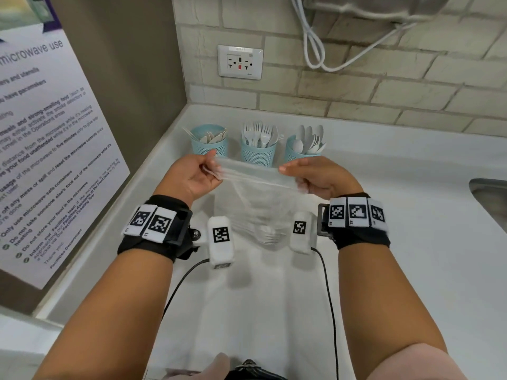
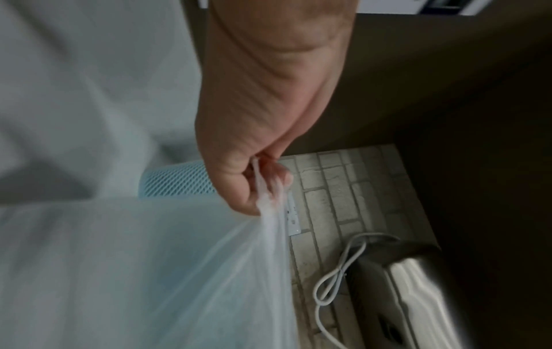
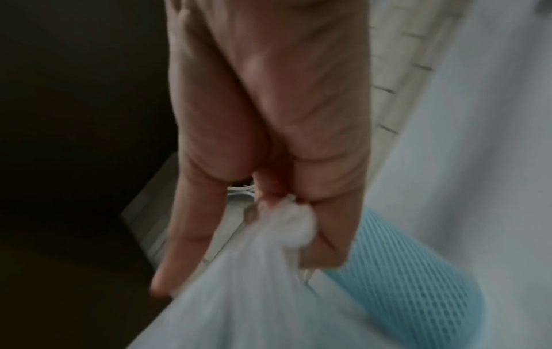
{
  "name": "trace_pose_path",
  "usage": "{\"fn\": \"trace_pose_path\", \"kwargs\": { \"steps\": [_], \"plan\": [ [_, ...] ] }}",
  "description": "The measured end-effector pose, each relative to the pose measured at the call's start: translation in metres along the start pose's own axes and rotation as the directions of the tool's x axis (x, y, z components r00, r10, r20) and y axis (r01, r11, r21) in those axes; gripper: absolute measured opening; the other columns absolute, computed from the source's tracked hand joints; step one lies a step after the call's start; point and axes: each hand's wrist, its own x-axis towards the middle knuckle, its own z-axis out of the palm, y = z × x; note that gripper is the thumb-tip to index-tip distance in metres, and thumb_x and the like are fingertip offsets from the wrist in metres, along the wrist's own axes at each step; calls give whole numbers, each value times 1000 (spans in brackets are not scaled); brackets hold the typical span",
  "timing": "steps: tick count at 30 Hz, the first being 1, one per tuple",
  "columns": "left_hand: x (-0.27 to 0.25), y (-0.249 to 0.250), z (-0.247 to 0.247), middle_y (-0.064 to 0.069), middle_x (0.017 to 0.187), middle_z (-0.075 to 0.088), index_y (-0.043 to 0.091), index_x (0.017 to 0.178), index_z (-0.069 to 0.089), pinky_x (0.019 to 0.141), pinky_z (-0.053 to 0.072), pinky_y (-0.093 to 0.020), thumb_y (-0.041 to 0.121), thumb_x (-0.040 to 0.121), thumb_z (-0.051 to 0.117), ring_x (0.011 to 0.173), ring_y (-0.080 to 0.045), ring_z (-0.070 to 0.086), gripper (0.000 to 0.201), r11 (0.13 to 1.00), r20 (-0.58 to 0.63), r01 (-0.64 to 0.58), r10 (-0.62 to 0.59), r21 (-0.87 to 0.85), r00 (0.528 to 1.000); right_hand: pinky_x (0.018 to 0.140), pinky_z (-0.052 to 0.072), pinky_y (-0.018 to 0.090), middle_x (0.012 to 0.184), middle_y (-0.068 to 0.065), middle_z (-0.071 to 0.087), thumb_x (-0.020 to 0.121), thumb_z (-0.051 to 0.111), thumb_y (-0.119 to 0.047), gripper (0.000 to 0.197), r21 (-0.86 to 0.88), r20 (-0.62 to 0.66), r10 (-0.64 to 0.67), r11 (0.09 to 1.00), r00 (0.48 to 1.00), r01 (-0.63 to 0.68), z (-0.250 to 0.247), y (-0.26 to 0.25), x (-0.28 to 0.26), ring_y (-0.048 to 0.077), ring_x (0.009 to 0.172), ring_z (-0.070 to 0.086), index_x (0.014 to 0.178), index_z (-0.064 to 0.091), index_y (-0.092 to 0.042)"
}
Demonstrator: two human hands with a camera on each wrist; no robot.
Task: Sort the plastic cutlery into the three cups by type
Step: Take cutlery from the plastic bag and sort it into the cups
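Note:
Three light-blue mesh cups stand in a row by the back wall: the left cup (image 1: 210, 142) holds knives, the middle cup (image 1: 258, 150) forks, the right cup (image 1: 300, 149) spoons. Just in front of them hangs a clear plastic bag (image 1: 259, 201), stretched between both hands above the counter. My left hand (image 1: 204, 171) pinches its left top corner; my right hand (image 1: 297, 176) grips the right top corner. White cutlery (image 1: 267, 233), spoons by the look, lies in the bag's bottom. In the wrist views the bag (image 2: 149, 271) (image 3: 248, 295) is bunched in each hand (image 2: 262, 186) (image 3: 286, 212).
The white counter (image 1: 384, 242) runs into a corner; a poster (image 1: 49, 149) covers the left wall. A wall outlet (image 1: 240, 62) and a looped white cord (image 1: 315, 50) sit on the tiled back wall. A steel sink (image 1: 491, 198) lies at the right edge.

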Motion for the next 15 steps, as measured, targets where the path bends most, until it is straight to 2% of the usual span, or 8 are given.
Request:
{"fn": "trace_pose_path", "kwargs": {
  "steps": [1, 3, 5, 7, 9, 11, 13, 15],
  "plan": [
    [-3, 0, 3, -1, 69, 42, 4, 87, 55, 52, 51, -20, 1, 95, 44, 45, -6, 43, 13, 999, 0, -22, 22, 50, 1000, 52, 37, 17, 64, -7, 50, 77, 75, -19, 20, -162, -16, -32, 986, 999, 29, -1, -6, -6, 6, 54, 43, 92, 65, -12],
    [-11, -2, 9, 1, 67, 42, 9, 88, 57, 45, 46, -15, 8, 91, 57, 34, -4, 41, 3, 956, 18, -103, 102, 275, 995, 65, 42, 22, 80, -6, 56, 76, 77, -17, 31, -461, -32, -85, 885, 996, 61, -1, -15, -12, 12, 71, 54, 104, 65, -9],
    [-16, -3, 10, 4, 66, 47, 15, 97, 62, 50, 47, -15, 15, 84, 69, 36, -2, 43, 15, 716, 48, -206, 235, 667, 971, 80, 42, 25, 101, 1, 57, 79, 73, -14, 32, -653, -141, -198, 755, 970, 59, -1, -19, -11, 20, 97, 57, 109, 65, -9],
    [-21, -3, 10, 3, 66, 52, 17, 103, 63, 59, 46, -19, 20, 78, 75, 47, -6, 46, 28, 425, 100, -246, 337, 871, 936, 87, 40, 22, 119, 9, 58, 83, 66, -10, 25, -646, -302, -358, 758, 884, 86, -1, -19, -6, 24, 102, 56, 108, 65, -10],
    [-23, -3, 12, -1, 70, 55, 17, 107, 61, 60, 44, -20, 22, 76, 77, 52, -9, 49, 35, 250, 166, -270, 368, 930, 915, 83, 35, 12, 130, 14, 47, 86, 62, -9, 33, -556, -424, -452, 814, 785, 168, 1, -20, -6, 16, 84, 52, 119, 59, -12],
    [-27, -4, 16, -4, 76, 58, 21, 106, 57, 51, 44, -17, 25, 80, 73, 45, -5, 52, 31, 120, 213, -273, 363, 955, 907, 85, 36, 13, 131, 14, 38, 88, 61, -8, 43, -518, -464, -501, 822, 731, 235, 5, -23, -6, 14, 82, 45, 128, 50, -15],
    [-30, -5, 21, -5, 66, 58, 16, 99, 62, 49, 42, -19, 28, 86, 67, 35, 0, 50, 19, 26, 248, -273, 348, 962, 904, 88, 43, 18, 127, 14, 40, 88, 60, -7, 41, -484, -477, -538, 821, 695, 304, 11, -28, -6, 12, 82, 45, 127, 52, -15],
    [-34, -5, 24, -5, 59, 57, 8, 94, 70, 53, 40, -21, 30, 90, 60, 45, -8, 52, 24, -17, 266, -277, 335, 961, 904, 81, 48, 19, 120, 12, 50, 88, 61, -7, 31, -432, -465, -568, 815, 679, 386, 12, -32, -5, 7, 75, 51, 118, 59, -14]
  ]
}}
